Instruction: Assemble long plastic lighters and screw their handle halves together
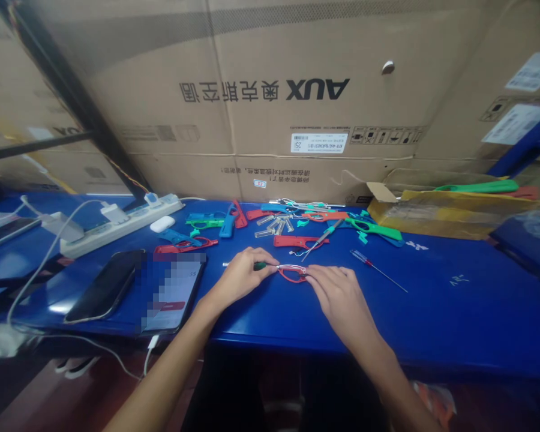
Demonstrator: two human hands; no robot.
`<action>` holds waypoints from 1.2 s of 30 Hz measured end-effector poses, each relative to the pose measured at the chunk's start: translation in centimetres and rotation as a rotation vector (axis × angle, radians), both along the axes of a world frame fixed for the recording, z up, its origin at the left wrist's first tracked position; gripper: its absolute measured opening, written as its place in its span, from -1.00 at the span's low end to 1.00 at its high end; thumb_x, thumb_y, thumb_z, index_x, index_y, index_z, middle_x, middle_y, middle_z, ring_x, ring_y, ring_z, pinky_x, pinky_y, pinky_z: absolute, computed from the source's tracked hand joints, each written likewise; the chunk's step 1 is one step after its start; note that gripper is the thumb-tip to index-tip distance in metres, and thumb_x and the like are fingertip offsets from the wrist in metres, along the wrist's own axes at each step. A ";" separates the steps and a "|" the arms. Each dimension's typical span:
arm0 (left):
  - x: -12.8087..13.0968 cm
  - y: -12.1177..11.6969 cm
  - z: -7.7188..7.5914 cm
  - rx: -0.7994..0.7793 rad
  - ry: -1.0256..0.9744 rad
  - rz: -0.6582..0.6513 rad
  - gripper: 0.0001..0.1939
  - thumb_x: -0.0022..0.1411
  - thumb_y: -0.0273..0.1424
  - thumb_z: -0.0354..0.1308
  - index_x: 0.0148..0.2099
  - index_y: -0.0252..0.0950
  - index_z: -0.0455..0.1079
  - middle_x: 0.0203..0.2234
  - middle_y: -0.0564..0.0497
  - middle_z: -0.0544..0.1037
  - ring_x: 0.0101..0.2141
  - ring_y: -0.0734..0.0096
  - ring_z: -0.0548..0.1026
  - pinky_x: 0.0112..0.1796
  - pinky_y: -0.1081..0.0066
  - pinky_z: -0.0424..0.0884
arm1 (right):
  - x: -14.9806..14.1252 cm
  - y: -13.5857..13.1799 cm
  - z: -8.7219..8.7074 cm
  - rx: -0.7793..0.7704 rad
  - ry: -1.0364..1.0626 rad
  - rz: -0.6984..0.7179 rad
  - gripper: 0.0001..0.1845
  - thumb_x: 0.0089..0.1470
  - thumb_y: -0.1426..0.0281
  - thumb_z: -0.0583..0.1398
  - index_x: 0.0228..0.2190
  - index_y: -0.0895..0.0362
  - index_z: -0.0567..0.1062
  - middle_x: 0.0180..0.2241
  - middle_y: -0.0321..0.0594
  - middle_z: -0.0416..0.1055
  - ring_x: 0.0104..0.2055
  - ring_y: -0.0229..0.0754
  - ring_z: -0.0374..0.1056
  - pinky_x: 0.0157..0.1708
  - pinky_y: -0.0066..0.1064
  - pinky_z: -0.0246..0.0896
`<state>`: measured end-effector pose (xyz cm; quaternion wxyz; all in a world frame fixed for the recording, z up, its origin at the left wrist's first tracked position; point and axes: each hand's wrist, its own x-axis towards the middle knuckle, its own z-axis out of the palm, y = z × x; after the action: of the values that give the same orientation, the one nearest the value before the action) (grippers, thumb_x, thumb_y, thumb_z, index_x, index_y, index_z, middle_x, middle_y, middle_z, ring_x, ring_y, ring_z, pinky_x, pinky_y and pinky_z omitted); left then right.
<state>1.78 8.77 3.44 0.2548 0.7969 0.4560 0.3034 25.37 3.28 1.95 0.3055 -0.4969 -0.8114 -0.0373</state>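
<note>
Between my two hands, just above the blue table, is a red plastic lighter shell (292, 276) with an oval loop and a thin white wire along its top. My left hand (243, 273) pinches its left end, and a dark green piece (260, 265) shows at those fingers. At the right end, the fingers of my right hand (339, 291) close on the shell and cover much of it. Beyond my hands lie a red shell (288, 241), a green shell (373, 228), several clear tubes (276, 224) and a slim metal tool (321, 241).
A screwdriver (378, 270) lies to the right. Left of my hands are a tablet (191, 288), a dark phone (105, 285), a white earphone case (162, 224) and a power strip (135, 216). An open carton (432, 219) stands at the back right, before large cardboard boxes (252, 126).
</note>
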 end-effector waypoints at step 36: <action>0.2 -4.1 -0.6 0.250 0.259 0.086 -0.80 0.42 -0.36 0.13 -0.08 -0.08 0.60 -0.21 0.03 0.57 -0.24 0.29 0.40 -0.25 0.28 0.25 | 1.0 -0.8 0.5 -0.047 0.064 0.042 -0.80 0.32 0.45 0.13 -0.15 0.09 0.57 -0.18 -0.17 0.52 -0.19 -0.12 0.39 -0.16 -0.25 0.20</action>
<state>1.98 4.72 2.89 0.0796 0.8345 0.4774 0.2635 26.37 2.45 2.49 0.3203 -0.4877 -0.8121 0.0040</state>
